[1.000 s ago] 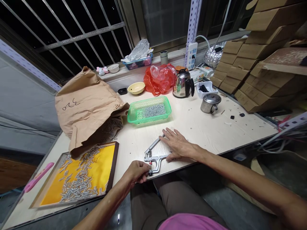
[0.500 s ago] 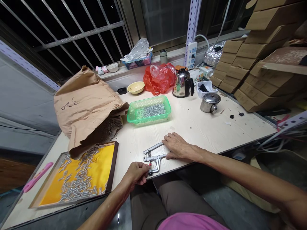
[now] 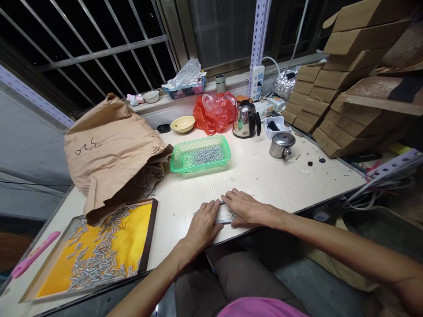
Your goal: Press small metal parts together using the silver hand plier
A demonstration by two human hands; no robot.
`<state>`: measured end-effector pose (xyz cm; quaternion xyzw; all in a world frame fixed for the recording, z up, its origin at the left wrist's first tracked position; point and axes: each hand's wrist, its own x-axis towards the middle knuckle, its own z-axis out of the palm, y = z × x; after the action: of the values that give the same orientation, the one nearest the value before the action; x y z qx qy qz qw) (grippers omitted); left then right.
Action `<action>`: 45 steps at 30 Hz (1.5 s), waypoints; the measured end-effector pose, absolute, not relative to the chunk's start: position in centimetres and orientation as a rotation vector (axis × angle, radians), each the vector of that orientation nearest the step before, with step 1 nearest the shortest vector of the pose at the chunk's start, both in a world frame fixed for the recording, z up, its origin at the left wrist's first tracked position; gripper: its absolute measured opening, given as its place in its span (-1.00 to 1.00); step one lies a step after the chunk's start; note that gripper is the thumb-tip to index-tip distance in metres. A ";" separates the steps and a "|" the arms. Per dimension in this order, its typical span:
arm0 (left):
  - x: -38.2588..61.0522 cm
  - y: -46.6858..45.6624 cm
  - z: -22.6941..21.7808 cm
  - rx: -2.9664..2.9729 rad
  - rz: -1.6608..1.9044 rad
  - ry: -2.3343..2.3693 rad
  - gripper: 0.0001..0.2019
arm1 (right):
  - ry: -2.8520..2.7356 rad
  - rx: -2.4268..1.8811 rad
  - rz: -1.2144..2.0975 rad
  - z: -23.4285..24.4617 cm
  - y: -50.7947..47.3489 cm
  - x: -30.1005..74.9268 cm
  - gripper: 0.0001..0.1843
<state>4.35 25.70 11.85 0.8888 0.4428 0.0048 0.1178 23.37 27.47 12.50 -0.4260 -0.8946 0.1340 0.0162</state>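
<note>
A metal hand press tool (image 3: 220, 212) lies on the pale wooden table (image 3: 264, 176) near its front edge, mostly covered by both hands. My left hand (image 3: 202, 223) lies flat on the tool's head with fingers stretched out. My right hand (image 3: 243, 208) presses flat on the tool's handles, fingers extended to the left. Only a short stretch of the handles shows between the two hands.
A yellow-lined tray (image 3: 95, 246) of several small metal pins sits at the left, with a brown paper sack (image 3: 109, 149) spilling pins behind it. A green basket (image 3: 200, 154) of pins, a kettle (image 3: 245, 119), a metal pot (image 3: 280, 145) and stacked cardboard boxes (image 3: 343, 105) stand farther back.
My left hand left its pinch at the tool's jaw and moved up to lie flat over the tool's head. My right hand pressed the handles down and closed. The view shifted slightly.
</note>
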 end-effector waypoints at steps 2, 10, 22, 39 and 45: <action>4.5 26.0 12.0 2.608 -0.027 1.313 -0.30 | -2.796 -1.342 0.452 12.7 27.6 23.9 -0.25; 6.2 26.9 13.0 2.615 -0.132 1.253 -0.66 | -2.765 -1.297 0.508 13.4 26.1 24.2 -0.64; 6.2 26.5 12.1 2.628 -0.164 1.253 -0.88 | -2.582 -1.180 0.488 9.8 24.4 24.4 -0.86; 5.8 21.0 9.7 2.616 0.347 1.343 -0.69 | -2.572 -1.256 0.471 11.5 25.9 25.7 -0.78; 7.3 18.0 7.9 2.574 0.467 1.310 -0.72 | -2.633 -1.392 0.234 11.4 29.6 24.0 -0.88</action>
<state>7.31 18.03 7.87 0.8746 0.4453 0.1586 0.1076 23.96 29.61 11.35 -0.4647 -0.8787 0.0781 0.0769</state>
